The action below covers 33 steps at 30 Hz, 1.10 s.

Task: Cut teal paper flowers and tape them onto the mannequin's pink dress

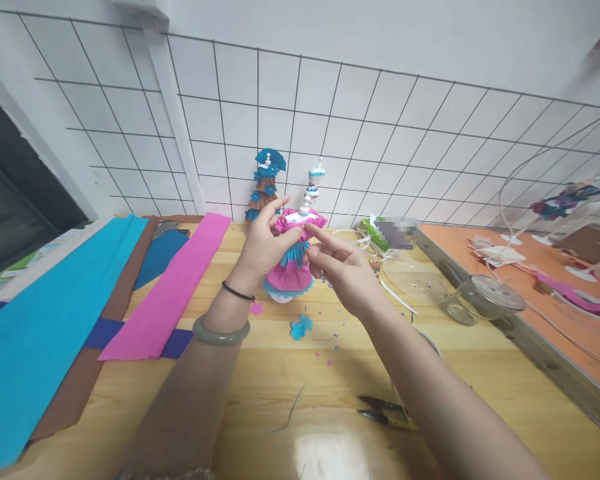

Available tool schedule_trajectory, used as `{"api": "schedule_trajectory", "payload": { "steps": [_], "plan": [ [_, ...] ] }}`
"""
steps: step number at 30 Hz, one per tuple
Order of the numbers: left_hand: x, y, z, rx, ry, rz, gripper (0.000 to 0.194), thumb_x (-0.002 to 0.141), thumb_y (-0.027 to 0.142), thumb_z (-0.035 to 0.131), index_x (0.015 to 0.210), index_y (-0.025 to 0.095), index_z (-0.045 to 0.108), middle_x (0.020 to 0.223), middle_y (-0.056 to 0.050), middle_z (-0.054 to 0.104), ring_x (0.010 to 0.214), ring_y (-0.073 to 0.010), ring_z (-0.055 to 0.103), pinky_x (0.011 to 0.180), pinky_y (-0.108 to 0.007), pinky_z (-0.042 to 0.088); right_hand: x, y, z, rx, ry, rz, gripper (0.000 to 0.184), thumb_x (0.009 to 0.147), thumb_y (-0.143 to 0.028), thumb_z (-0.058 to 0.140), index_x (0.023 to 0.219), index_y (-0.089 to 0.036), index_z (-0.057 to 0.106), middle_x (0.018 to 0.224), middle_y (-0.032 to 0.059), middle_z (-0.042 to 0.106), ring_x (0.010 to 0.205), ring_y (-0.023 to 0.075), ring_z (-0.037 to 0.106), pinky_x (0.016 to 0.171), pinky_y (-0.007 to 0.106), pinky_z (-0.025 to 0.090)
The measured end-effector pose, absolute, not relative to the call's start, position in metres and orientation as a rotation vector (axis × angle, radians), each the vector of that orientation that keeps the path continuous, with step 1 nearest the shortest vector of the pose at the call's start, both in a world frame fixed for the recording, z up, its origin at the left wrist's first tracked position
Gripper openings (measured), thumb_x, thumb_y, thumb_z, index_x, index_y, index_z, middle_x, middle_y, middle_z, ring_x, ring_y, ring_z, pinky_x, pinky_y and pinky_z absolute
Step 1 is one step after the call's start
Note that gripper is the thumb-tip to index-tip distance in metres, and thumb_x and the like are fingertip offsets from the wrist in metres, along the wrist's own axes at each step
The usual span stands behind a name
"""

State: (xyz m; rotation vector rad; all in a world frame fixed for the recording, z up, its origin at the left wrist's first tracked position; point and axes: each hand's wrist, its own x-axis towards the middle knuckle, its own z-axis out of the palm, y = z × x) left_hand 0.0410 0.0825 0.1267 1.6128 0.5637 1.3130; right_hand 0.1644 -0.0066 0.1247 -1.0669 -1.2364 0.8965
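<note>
A small paper doll (291, 270) in a pink and blue ruffled dress stands on the wooden table (260, 373) in front of me. My left hand (263, 243) curls round its upper body from the left, fingers closed on the pink ruffle. My right hand (343, 267) comes in from the right, fingers pinched at the doll's collar near its white bead top. A green bangle and a black hair tie sit on my left wrist.
Sheets of blue (45, 320), pink (173, 283) and brown crepe paper lie at the left. Two finished paper dolls (265, 183) stand by the wire grid wall. Small snips (385, 410) lie near my right forearm. Clear lids (485, 297), paper scraps and an orange mat (555, 293) are to the right.
</note>
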Motion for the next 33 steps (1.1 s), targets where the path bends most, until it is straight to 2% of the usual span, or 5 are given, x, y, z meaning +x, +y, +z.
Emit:
{"api": "schedule_trajectory", "payload": {
  "steps": [4,8,15,20,33],
  "plan": [
    [0.041,0.082,0.127,1.597,0.576,1.302,0.056,0.072,0.019,0.066,0.125,0.017,0.049,0.115,-0.009,0.062,0.100,-0.0213,0.061,0.078,-0.030,0.054,0.169,-0.012,0.128,-0.987,-1.116,1.017,0.043,0.077,-0.025,0.062,0.120,-0.025,0.061,0.070,-0.0027,0.057,0.055,0.0088,0.042,0.054,0.026,0.038],
    [0.041,0.080,0.129,1.581,0.613,1.275,0.057,0.071,0.020,0.067,0.126,0.017,0.048,0.106,-0.008,0.065,0.086,-0.0190,0.064,0.065,-0.027,0.054,0.179,-0.021,0.113,-1.055,-1.163,1.027,0.023,0.075,-0.032,0.066,0.094,-0.018,0.068,0.062,-0.0031,0.053,0.051,0.0074,0.039,0.050,0.023,0.033],
    [0.043,0.077,0.133,1.540,0.613,1.256,0.058,0.069,0.020,0.069,0.123,0.017,0.050,0.096,-0.006,0.066,0.078,-0.0172,0.064,0.064,-0.027,0.054,0.197,-0.028,0.047,-1.756,-1.739,0.880,0.014,0.077,-0.027,0.056,0.071,-0.015,0.061,0.066,0.0008,0.060,0.059,0.0110,0.050,0.055,0.022,0.037],
    [0.042,0.077,0.133,1.544,0.599,1.263,0.058,0.070,0.020,0.068,0.124,0.015,0.049,0.098,-0.008,0.065,0.079,-0.0169,0.064,0.068,-0.028,0.054,0.197,-0.025,0.022,-1.958,-1.720,0.778,0.017,0.075,-0.023,0.053,0.061,-0.015,0.058,0.058,0.0015,0.056,0.056,0.0119,0.045,0.052,0.024,0.028],
    [0.041,0.080,0.128,1.599,0.593,1.265,0.057,0.072,0.022,0.068,0.126,0.018,0.050,0.108,-0.009,0.064,0.094,-0.0205,0.063,0.078,-0.032,0.055,0.207,-0.028,0.020,-1.864,-1.523,0.900,0.014,0.073,-0.026,0.055,0.067,-0.013,0.058,0.053,-0.0034,0.049,0.052,0.0091,0.042,0.050,0.021,0.031]
  ]
}}
